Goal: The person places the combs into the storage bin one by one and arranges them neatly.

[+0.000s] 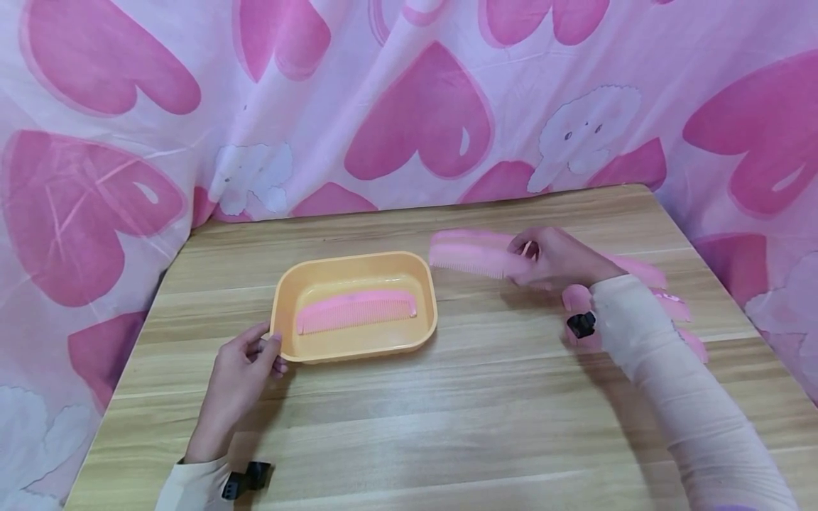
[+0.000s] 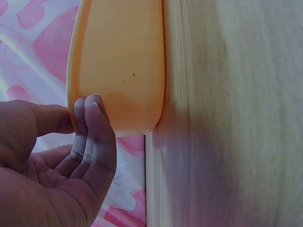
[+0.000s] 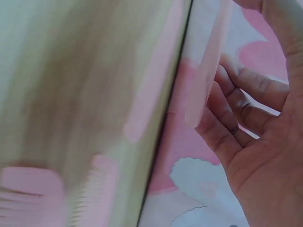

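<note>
My left hand (image 1: 239,376) pinches the front left corner of a shallow orange plastic tray (image 1: 281,312), thumb and fingers on either side of its rim. Inside the tray lies one pink comb (image 1: 358,310), its teeth toward the front. Right of the tray, my right hand (image 1: 556,261) holds another pink comb (image 3: 206,80) by one end, raised off the table with its teeth downward. Just behind it a further pink comb (image 1: 473,235) lies on the table, partly covered by the held one in the head view.
More pink combs or comb-like pieces (image 1: 639,270) lie at the right, partly hidden under my right forearm; the right wrist view shows a wide-toothed one (image 3: 33,194). The wooden table (image 1: 409,433) ends at a pink heart-patterned cloth (image 1: 422,121) behind and at the sides.
</note>
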A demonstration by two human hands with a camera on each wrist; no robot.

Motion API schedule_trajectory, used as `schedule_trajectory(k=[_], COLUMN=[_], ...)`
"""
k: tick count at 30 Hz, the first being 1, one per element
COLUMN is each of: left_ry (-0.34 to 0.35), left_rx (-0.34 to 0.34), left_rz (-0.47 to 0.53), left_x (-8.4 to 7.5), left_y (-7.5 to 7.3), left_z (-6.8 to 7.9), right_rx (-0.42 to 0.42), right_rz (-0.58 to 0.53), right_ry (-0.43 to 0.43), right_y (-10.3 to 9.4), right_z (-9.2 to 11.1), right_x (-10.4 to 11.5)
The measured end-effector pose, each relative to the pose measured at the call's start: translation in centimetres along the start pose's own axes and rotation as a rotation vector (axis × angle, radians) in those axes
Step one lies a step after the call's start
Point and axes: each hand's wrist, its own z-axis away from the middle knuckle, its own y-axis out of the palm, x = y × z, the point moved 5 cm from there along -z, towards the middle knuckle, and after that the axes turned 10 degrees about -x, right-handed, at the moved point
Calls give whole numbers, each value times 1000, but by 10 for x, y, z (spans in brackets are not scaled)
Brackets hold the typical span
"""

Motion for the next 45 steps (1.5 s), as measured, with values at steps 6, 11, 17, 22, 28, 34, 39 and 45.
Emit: schedule_trajectory(k=[6, 11, 17, 22, 28, 34, 39, 45], left_ry=[-1, 12, 4, -3, 22, 21, 13, 10], left_rx=[-2, -3, -3, -5, -4, 6, 0, -6], left_rz=[-1, 6, 10, 5, 21, 25, 12, 14], left_x=[2, 2, 2, 1, 1, 2, 3, 3], left_y=[-1, -1, -1, -1, 0, 0, 0, 0], left_z=[0, -1, -1, -1, -1, -1, -1, -1], right_rx=[-11, -11, -3, 22, 62, 114, 134, 172], right_rz=[31, 49, 58, 27, -9, -27, -17, -48], right_ry=[-33, -64, -118, -162, -240, -271, -274, -310], right_y=[-3, -3, 2, 11, 28, 47, 64, 82], right_z=[-14, -23, -35, -45, -59, -67, -70, -75], right_x=[16, 35, 61, 80, 102, 126, 139, 156])
